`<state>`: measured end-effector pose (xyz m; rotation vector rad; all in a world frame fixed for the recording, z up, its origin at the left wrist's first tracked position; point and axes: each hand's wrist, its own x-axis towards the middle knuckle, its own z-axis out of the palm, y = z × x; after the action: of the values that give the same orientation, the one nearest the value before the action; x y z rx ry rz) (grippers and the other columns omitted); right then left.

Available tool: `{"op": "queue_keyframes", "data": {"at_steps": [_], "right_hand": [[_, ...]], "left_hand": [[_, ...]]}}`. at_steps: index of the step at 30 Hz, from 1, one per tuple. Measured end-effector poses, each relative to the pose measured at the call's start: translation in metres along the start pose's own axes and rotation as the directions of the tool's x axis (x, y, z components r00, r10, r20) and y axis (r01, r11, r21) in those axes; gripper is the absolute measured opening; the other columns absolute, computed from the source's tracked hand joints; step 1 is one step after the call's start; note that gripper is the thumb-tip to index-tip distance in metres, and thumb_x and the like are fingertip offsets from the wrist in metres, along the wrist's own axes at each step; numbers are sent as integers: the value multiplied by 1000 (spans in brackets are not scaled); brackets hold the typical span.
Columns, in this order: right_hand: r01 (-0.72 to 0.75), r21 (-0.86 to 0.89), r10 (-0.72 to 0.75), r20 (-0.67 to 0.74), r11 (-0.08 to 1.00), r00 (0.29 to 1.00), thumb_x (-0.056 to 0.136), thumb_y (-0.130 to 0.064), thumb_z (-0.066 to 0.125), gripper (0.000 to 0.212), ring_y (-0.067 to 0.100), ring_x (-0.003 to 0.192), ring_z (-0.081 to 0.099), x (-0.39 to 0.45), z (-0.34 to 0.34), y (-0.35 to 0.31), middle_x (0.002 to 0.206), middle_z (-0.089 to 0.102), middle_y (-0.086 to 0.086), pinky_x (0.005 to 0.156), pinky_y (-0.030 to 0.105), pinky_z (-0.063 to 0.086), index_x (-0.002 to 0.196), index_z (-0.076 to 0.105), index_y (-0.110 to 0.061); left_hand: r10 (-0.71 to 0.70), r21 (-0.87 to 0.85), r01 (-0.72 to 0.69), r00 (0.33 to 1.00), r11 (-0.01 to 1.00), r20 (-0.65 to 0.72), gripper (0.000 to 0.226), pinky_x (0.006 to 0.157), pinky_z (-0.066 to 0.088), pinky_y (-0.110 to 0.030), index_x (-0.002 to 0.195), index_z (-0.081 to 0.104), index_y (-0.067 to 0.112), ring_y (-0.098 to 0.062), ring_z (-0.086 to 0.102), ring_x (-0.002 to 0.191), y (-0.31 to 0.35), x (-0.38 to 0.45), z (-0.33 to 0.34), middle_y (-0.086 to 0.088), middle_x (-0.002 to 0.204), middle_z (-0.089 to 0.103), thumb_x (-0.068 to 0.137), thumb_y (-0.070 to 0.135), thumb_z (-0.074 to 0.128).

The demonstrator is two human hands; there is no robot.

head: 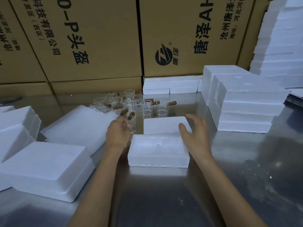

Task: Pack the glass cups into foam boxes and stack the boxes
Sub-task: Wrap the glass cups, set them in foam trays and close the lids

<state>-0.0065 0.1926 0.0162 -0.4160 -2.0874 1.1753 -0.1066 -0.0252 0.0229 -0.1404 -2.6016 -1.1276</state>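
Left of the open foam box [158, 150] on the steel surface [164, 194] lay a pile of plastic bags [78, 128] and foam lids [44, 169]; the left hand [118, 133] had its grip curled around a glass cup [131, 123] beside that box. Behind the box stood the other glass cups [131, 104]. The right hand [195, 133], grip wide, hovered over the box's far right corner, with stacked foam boxes [242, 104] to the right.

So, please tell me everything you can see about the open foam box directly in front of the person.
The open foam box is white, rectangular, and looks like rough-edged polystyrene. It lies flat on the steel table, cavity upward; the moulded recess looks empty, with a small bump at its middle. A second white foam piece, perhaps its lid, lies just behind it. The right hand rests at its far right corner. The left hand, holding a glass cup, is beside its left edge.
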Motion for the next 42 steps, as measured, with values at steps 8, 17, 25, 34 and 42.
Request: {"op": "queue_keyframes", "data": {"at_steps": [8,17,25,34,42], "right_hand": [[221,191,-252,157,956,955,84,-46,72,56,-2,122,49,-29,8,-57,131,51,-30,98,18,44,133,47,-43],[196,251,-208,18,948,978,70,-57,72,58,3,105,59,-60,33,-62,116,58,-22,85,9,47,117,40,-45],[188,318,-187,-35,929,982,74,-41,81,60,6,105,60,-64,32,-61,117,59,-15,86,4,43,120,43,-38],[-58,646,-23,117,761,993,64,-42,81,50,15,91,71,-53,24,-61,94,72,-4,78,21,54,106,54,-36],[83,534,-113,25,842,993,68,-45,82,62,6,109,62,-65,27,-66,120,60,-18,89,16,52,119,48,-38]], "left_hand": [[179,-781,66,958,621,223,5,87,59,-36,93,67,20,-24,70,98,46,-19,-44,4,96,70,97,17,65],[237,-886,298,888,357,394,50,106,48,-51,136,54,17,-31,67,115,42,-49,-34,-12,132,66,87,18,67],[219,-885,367,874,286,433,48,96,56,-45,134,57,16,-31,67,114,49,-52,-32,-11,132,66,88,21,68],[378,-848,147,847,509,374,70,101,51,-43,147,42,27,-31,58,129,49,-58,-21,-4,141,60,91,-10,62],[412,-743,-211,906,635,94,66,98,54,-31,139,50,24,-4,55,129,57,-66,-18,22,135,59,85,-8,72]]}}
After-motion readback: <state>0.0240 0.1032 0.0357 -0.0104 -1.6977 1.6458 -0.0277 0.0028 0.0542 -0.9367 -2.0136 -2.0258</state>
